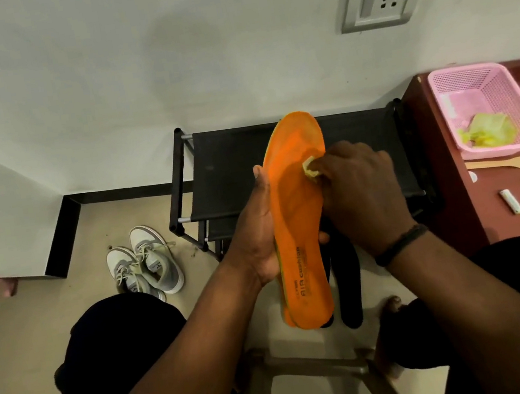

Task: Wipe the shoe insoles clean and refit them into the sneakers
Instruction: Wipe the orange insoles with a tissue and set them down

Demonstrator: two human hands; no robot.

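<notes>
Fingers (352, 157) of the right hand (361, 195) are closed on a small yellow cloth (311, 169), which is pressed against the orange insole (299, 218).

The insole is gripped along its edge by the left hand (253, 231) and held upright above the black rack (234, 167). A pair of grey sneakers (145, 261) is seen on the floor to the left; a dark insole (347, 285) is partly hidden behind the orange one.

You can read "AIR cushion" in dark letters near the heel of the orange insole (300, 224); smaller print beside it is too blurred. The sneakers' (145, 259) tongue logos are illegible.
</notes>
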